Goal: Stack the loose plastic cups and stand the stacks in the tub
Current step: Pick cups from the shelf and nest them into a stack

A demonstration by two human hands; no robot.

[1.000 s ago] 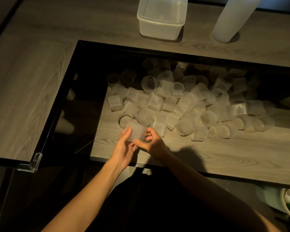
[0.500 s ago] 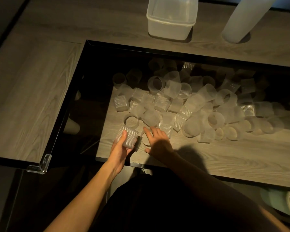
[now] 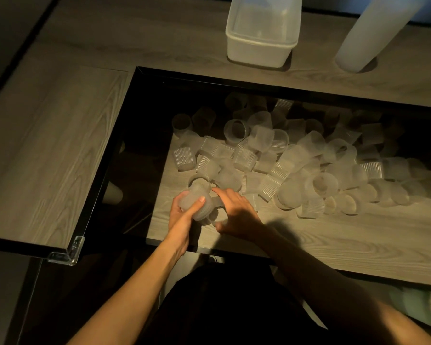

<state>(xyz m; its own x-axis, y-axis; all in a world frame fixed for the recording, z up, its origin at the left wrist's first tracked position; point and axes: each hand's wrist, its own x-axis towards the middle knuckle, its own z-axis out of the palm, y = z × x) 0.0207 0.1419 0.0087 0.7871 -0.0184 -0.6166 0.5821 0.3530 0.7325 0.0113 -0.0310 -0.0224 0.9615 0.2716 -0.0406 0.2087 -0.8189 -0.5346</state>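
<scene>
Right hand (image 3: 237, 212) has slid left since the last frame and now sits right against the stack (image 3: 197, 202). Left hand (image 3: 182, 216) is clenched round that short tilted stack, thumb across its side. Right hand covers a loose cup (image 3: 216, 214) just right of the grip; can't tell if it's grasped. Pile (image 3: 296, 165) is beyond and right of the grip. Tub (image 3: 256, 52) is well beyond, on the tabletop.

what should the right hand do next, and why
Probably lift the loose cup under the right hand and nest it into the short cup stack the left hand grips; the pile of cups is large and the tub looks empty.
</scene>
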